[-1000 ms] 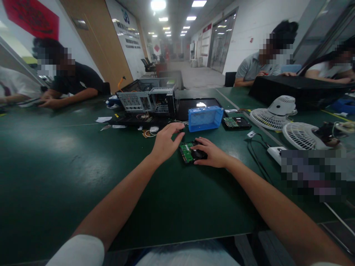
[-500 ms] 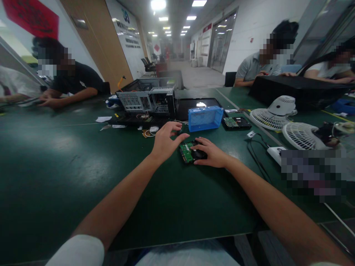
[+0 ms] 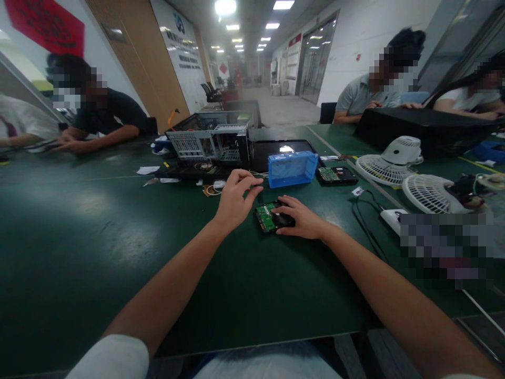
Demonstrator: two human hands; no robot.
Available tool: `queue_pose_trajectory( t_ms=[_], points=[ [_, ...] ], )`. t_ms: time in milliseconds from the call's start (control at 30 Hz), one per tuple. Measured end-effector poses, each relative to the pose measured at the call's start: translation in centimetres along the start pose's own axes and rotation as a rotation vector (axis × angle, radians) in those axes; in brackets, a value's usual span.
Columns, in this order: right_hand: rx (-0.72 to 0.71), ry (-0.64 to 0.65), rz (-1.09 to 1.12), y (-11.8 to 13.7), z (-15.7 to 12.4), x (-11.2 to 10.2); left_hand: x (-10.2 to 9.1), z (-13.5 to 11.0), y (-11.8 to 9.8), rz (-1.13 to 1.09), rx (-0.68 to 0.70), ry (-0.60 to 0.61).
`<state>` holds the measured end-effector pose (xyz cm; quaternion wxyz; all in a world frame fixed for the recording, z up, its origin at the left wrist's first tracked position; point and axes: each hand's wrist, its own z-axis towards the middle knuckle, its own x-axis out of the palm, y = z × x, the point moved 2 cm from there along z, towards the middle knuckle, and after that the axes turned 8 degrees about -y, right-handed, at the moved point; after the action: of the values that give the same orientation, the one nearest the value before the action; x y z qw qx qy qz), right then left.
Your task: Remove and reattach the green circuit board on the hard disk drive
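A hard drive lies on the green table with its green circuit board facing up. My right hand is closed around its right side, the fingers over the top edge and the thumb along the near edge, hiding part of the black casing. To the left of the drive and slightly above the table, my left hand has its fingers bent and the thumb apart from them. Nothing can be made out between them. Just beyond both hands, a blue plastic bin stands on its side.
An opened computer case stands at the back left, with paper scraps and cables before it. Right of the bin lies another hard drive. White fan parts and a power strip occupy the right. Other people sit around the table.
My left hand has drawn its thumb back to the left and brought its fingers closer together. My right hand and the hard drive have stayed in place.
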<state>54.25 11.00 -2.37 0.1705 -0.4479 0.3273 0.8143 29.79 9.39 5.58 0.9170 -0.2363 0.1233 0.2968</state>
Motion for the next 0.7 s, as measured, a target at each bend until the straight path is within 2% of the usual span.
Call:
queue_pose_trajectory(
  t_ms=[200,367,700],
  points=[
    [-0.002,-0.007,0.003,-0.13,-0.07,0.13,0.08,-0.15,-0.08,0.019,0.028,0.031],
    [-0.008,-0.017,-0.001,-0.2,-0.08,0.23,0.43,-0.41,-0.07,-0.057,-0.035,0.039],
    [-0.02,-0.02,-0.007,-0.44,-0.09,0.32,0.57,-0.65,0.11,-0.092,-0.09,-0.029]
  ],
)
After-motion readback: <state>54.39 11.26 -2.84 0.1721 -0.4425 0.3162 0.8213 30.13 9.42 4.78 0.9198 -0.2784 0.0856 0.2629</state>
